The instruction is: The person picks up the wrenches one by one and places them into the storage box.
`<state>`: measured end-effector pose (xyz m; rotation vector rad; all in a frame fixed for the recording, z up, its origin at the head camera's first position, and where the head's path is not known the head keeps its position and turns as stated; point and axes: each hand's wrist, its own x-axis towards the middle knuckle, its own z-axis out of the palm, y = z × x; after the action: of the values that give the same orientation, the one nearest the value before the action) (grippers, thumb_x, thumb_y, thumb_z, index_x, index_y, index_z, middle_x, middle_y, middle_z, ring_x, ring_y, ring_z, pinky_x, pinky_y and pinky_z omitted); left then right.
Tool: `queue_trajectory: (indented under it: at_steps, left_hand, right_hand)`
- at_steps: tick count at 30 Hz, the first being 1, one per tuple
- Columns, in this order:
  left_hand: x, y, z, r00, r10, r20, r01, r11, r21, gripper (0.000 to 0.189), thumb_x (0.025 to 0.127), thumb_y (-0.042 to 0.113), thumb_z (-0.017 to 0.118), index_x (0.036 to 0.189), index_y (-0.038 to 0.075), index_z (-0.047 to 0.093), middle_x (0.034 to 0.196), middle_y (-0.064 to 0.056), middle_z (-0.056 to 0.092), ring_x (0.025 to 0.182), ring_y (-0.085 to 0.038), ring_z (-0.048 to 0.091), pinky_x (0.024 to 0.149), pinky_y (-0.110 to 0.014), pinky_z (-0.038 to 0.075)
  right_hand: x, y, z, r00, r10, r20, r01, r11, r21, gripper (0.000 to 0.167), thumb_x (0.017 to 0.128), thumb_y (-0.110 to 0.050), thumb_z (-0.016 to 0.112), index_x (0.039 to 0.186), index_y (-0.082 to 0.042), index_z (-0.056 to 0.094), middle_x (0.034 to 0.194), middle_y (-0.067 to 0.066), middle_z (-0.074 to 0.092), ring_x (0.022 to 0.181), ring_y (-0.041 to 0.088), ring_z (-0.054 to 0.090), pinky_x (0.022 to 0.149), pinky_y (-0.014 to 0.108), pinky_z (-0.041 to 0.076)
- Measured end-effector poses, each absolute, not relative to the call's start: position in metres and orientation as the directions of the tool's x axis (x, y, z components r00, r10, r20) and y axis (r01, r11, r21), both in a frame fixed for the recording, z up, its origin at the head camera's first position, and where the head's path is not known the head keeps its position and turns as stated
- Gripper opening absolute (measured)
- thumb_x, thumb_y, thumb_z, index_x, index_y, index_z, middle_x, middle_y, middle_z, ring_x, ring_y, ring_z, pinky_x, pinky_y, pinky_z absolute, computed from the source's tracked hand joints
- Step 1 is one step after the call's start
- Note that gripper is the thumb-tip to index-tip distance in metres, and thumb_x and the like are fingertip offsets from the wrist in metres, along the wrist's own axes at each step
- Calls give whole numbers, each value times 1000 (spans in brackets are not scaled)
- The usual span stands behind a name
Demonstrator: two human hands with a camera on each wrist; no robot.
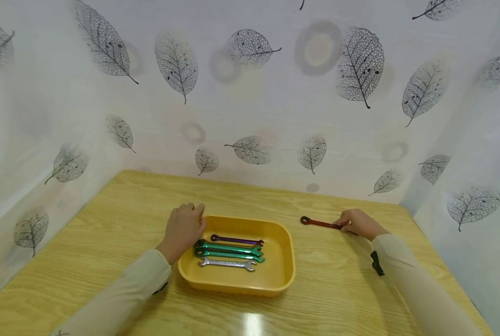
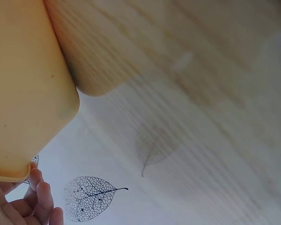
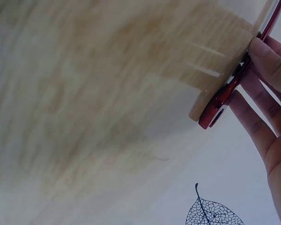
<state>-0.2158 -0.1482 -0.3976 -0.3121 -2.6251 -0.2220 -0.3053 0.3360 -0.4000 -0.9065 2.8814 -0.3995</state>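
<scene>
At the back left corner of a yellow plastic tray [image 1: 273, 273], my left hand [image 1: 183, 231] grips the rim. In the left wrist view its curled fingers [image 2: 44, 194] are at the tray's rim. Inside the tray lie a purple wrench [image 1: 237, 240], two green wrenches [image 1: 229, 255] side by side and a silver open-end wrench [image 1: 227, 263], all roughly parallel. Right of the tray, my right hand [image 1: 359, 224] pinches one end of a red wrench [image 1: 321, 224] between thumb and fingers. The wrench's ring end points left toward the tray.
The tray stands on a wood-grain table [image 1: 149, 196]. A white curtain with leaf prints [image 1: 250, 149] hangs behind the table's back edge and along both sides. Light glares off the table near its front.
</scene>
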Motion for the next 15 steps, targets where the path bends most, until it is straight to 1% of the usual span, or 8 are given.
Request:
queue_trajectory:
  at_steps: [4,13,15]
  left_hand:
    - [-216,-148,-398,-856,179,485,258,961,102,16,81,16,66,76,9,53,68,-7,54,60,-22,50,58,-38,44]
    - [-216,-148,-400,-851,181,492,262,960,101,16,81,16,66,75,10,53,67,-7,54,59,-22,51,59,-39,44]
    - [-217,-149,-400,-852,181,491,262,960,102,16,81,16,66,75,10,53,67,-7,54,59,-22,50,58,-38,44]
  right_hand:
    - [-304,336,-400,-806,-592,-11,-569,779,-264,25,80,-4,67,104,0,71,83,2,63,69,10,57,61,22,48]
    - [-302,335,-397,-794,-607,-14,-585,771,-254,23,81,-3,67,103,0,71,88,6,66,75,16,61,65,25,52]
    - [-302,334,-395,-789,-613,-18,-589,765,-260,22,81,-3,67,102,0,71,88,7,67,74,15,61,64,25,52]
